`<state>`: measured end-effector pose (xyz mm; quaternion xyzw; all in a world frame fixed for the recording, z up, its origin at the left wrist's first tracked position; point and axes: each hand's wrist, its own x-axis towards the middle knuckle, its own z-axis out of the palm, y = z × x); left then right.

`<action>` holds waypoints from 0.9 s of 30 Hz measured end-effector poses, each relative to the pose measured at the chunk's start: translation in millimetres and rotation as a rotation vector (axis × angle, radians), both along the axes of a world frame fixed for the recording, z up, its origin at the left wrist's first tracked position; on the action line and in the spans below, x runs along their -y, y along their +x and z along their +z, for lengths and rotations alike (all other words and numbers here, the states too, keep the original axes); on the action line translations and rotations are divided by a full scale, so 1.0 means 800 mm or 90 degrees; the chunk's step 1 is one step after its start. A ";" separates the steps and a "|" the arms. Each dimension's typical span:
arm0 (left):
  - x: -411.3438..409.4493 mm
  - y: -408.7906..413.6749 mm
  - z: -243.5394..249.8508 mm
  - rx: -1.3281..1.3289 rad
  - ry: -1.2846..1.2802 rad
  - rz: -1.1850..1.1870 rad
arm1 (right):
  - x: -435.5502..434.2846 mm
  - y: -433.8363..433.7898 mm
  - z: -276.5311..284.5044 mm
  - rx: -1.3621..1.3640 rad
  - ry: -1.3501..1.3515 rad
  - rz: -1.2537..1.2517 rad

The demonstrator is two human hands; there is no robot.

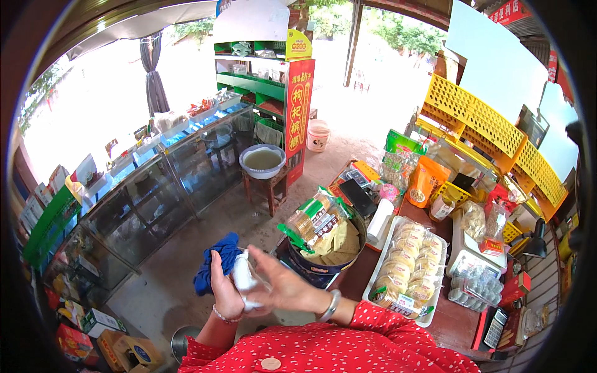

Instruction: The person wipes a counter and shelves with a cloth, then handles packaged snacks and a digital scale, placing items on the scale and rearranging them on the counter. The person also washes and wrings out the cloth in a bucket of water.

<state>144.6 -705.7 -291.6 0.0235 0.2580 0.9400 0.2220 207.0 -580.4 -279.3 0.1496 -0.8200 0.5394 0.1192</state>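
A crumpled dark blue cloth (215, 266) and a white cloth-like bundle (246, 275) are together in front of my body, above the floor. My left hand (228, 293) cups them from below and to the left, its thumb pointing up, a beaded bracelet on the wrist. My right hand (284, 285) is over the right side of the white bundle, blurred by motion, its fingers apart. Whether it grips the bundle is unclear. A metal bangle (331, 305) circles the right wrist. Closest on the right stands a round tin (322, 269) with flat biscuits and a bagged biscuit pack (318, 219).
To the right, a dark red table (354, 275) carries a white tray (371, 285) of wrapped round cakes, snack bags and a calculator (495, 328). Glass display cases (186, 172) line the left. A water basin (262, 161) sits on a wooden stool (275, 189). Cartons (126, 347) lie lower left.
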 end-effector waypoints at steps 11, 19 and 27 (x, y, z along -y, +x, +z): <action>0.075 -0.088 -0.038 -0.063 -0.392 -0.372 | -0.033 0.014 0.007 0.167 -0.234 -0.050; 0.156 -0.209 -0.292 -0.336 -1.296 -0.761 | -0.065 -0.005 0.053 0.099 -0.352 -0.223; 0.076 -0.371 -0.345 -0.412 -1.094 -0.521 | -0.046 -0.025 0.046 0.035 -0.480 -0.620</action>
